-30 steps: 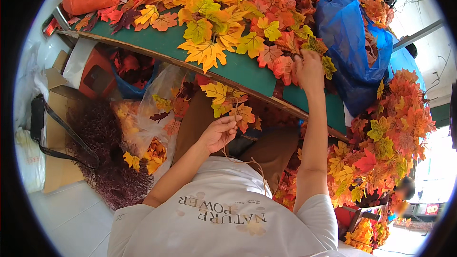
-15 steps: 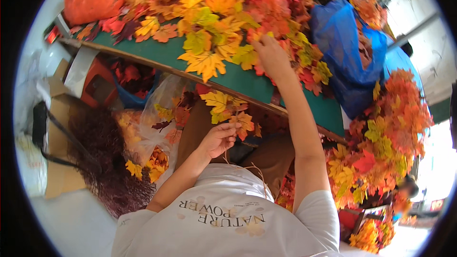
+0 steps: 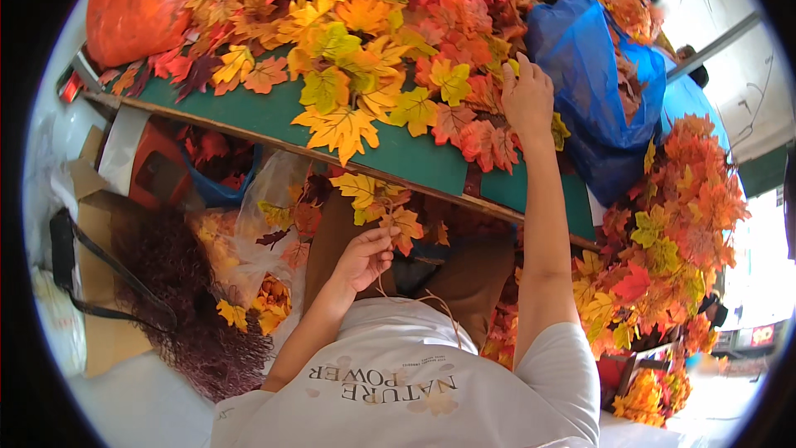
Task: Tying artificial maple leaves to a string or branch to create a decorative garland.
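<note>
Green table point(image 3: 423, 162): brown-edged, crossing in front of the person, with a bare strip along its near side.
Maple-leaf heap point(image 3: 365, 41): artificial leaves in yellow, orange, red, lime and burgundy, spread over the green table; one broad yellow leaf point(image 3: 338, 131) lies on the bare strip.
Right hand point(image 3: 528, 99): over the right part of the green table, at the heap's right fringe; fingers reach forward, slightly bent, and whether their tips pinch a leaf cannot be told.
Left hand point(image 3: 365, 259): on the person's side of the green table, near its edge, thumb and fingers closed on a thin tan stem point(image 3: 449, 312) that trails down onto the white T-shirt point(image 3: 365, 348).
Leaf sprig point(image 3: 404, 228): orange and yellow leaves beside the left fingertips, just this side of the green table's edge; whether it joins the stem is unclear.
Plastic bags: a red-orange one point(image 3: 137, 8) on the green table's far left corner, a blue one point(image 3: 572, 58) at its right end, leaves poking from the mouth.
Leaf garlands point(image 3: 688, 191): massed beyond the green table's right end.
Purple twig bundle point(image 3: 178, 315): below the green table's left side, beside a cardboard box point(image 3: 108, 332).
</note>
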`<action>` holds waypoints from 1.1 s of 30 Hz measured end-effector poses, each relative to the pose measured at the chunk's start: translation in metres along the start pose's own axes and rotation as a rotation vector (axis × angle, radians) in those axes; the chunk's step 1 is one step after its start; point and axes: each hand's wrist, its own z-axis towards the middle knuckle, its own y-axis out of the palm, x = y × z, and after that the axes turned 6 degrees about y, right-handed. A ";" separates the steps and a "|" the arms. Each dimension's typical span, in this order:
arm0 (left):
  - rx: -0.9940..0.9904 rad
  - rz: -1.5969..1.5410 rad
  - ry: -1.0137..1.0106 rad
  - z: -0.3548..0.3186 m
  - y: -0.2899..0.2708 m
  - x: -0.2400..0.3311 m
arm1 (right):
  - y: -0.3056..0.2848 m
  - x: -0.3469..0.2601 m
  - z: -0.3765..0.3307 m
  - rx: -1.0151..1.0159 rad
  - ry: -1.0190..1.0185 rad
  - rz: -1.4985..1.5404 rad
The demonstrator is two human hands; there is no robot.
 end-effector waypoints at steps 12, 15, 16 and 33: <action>0.013 0.040 -0.004 0.001 -0.005 -0.001 | -0.038 0.052 -0.050 -0.485 -0.035 -0.486; 0.011 0.049 -0.007 0.001 -0.002 -0.003 | -0.041 0.070 -0.068 -0.532 -0.137 -0.299; 0.016 0.056 0.001 0.001 -0.001 -0.002 | -0.043 0.073 -0.073 -0.532 -0.184 -0.324; 0.051 0.035 -0.010 0.000 -0.004 -0.001 | 0.044 0.073 0.066 -0.503 -0.085 -0.193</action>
